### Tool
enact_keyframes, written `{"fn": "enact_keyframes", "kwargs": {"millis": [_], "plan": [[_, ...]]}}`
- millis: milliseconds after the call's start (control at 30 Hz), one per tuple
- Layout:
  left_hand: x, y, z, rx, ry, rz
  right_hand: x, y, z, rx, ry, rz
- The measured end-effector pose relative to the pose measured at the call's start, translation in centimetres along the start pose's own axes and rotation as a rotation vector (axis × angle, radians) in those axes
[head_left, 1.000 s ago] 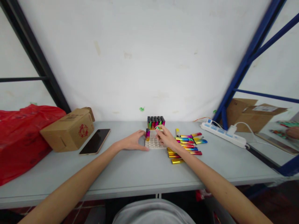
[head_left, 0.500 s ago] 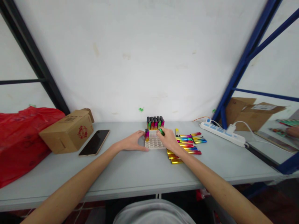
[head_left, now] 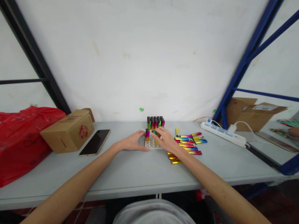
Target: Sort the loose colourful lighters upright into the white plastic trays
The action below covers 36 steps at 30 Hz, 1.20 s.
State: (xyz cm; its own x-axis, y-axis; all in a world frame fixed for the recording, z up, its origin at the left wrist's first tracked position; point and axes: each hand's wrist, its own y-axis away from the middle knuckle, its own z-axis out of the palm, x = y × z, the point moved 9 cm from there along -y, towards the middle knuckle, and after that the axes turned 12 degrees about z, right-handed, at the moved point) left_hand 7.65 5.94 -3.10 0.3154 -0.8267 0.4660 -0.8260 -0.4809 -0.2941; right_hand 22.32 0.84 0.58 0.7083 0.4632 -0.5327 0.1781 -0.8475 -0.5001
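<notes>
A white tray of round holes (head_left: 151,145) lies on the table between my hands. One purple and orange lighter (head_left: 147,135) stands upright at its left rear. My left hand (head_left: 133,141) rests at the tray's left side, thumb and fingers spread apart, the thumb tip by the front left corner. With my right hand (head_left: 165,139) I grip a green and yellow lighter (head_left: 154,133) above the tray, right of the standing one; its lower end is partly hidden by my fingers. Behind the tray stands a block of upright lighters (head_left: 155,123) with black tops.
Several shiny lighters (head_left: 187,145) lie in a loose pile right of the tray. A white power strip (head_left: 221,134) lies farther right. To the left are a phone (head_left: 95,142), a cardboard box (head_left: 68,132) and a red plastic bag (head_left: 25,143). Another person's hand (head_left: 293,132) shows far right.
My right hand has moved slightly left with the green lighter, which now stands closer to upright near the purple one. The left hand stays in place.
</notes>
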Motion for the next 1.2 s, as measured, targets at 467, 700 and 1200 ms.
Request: {"fn": "enact_keyframes", "kwargs": {"millis": [467,700,1200], "plan": [[0.2,-0.1,0.0,0.003,0.004,-0.001,1.0,-1.2,3.9,-0.156,0.127,0.040],[-0.1,-0.1,0.0,0.009,0.010,0.012,0.4,-1.0,4.4,-0.245,0.205,0.034],[-0.3,0.0,0.2,-0.027,-0.011,0.008,8.4,-1.5,-4.3,-0.125,0.425,0.180]]}}
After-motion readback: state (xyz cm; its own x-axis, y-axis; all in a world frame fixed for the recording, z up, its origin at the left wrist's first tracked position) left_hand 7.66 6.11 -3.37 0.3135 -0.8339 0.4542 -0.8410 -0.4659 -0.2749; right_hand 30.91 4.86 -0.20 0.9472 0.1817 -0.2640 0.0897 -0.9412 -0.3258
